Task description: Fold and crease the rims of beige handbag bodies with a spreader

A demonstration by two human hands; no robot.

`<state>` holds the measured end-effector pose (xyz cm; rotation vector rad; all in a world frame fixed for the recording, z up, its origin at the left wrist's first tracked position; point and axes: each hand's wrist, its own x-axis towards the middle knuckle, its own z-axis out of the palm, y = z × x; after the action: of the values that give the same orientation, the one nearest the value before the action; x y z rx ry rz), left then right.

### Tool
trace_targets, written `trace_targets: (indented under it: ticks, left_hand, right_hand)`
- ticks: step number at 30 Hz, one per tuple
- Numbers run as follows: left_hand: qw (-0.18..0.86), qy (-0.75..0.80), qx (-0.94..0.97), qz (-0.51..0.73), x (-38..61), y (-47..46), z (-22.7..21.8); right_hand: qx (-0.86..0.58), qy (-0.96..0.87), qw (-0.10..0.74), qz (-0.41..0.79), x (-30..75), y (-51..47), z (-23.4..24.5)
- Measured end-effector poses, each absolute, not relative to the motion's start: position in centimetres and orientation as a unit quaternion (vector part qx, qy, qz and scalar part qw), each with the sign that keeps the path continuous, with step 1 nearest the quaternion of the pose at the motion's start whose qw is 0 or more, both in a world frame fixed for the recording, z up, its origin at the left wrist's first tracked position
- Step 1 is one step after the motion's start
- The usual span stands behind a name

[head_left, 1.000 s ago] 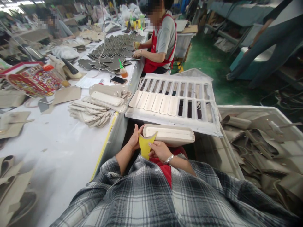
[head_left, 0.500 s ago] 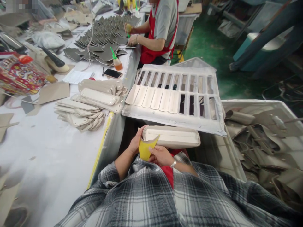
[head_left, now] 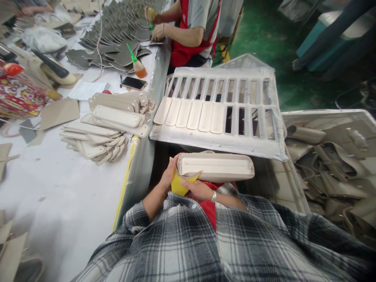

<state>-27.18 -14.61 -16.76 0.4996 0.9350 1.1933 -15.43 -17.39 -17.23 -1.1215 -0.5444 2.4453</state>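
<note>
A beige bag body (head_left: 220, 167), seen from its long flat base with a pale inset, lies across in front of my chest. My left hand (head_left: 168, 174) is closed round its left end. A yellow pointed scraper-like sheet (head_left: 179, 185) is pinched in my right hand (head_left: 199, 190), its edge against the near left corner of the base. The fingers under the bag are partly hidden. Just beyond, several pale oblong strips (head_left: 188, 114) lie in a row on a white slotted rack (head_left: 176, 137).
On the white table (head_left: 73, 196) at left are stacked beige strips (head_left: 94, 141), a phone (head_left: 134, 82) and a glue bottle (head_left: 138, 67). A co-worker in a red apron (head_left: 179, 47) sits beyond. At right, a white crate (head_left: 329, 113) holds beige bags (head_left: 337, 172).
The yellow sheet has tilted, and its tip has shifted slightly right along the bag's base. The bag has moved a little right. My view has also shifted slightly.
</note>
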Motion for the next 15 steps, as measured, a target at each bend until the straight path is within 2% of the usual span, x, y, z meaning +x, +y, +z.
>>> trace_targets:
  ticks: [5, 10, 15]
  left_hand:
    - [0.688, 0.436, 0.251, 0.523, -27.5, -14.4, -16.8]
    - [0.675, 0.453, 0.28, 0.51, -27.4, -14.0, -16.7]
    - [0.668, 0.473, 0.296, 0.492, -27.1, -13.6, -16.7]
  right_hand:
    - [-0.437, -0.178, 0.197, 0.86, -15.7, -17.1, -16.6]
    - [-0.433, -0.18, 0.236, 0.851, -15.7, -16.7, -15.8]
    - [-0.43, -0.26, 0.23, 0.834, -15.0, -16.0, -15.8]
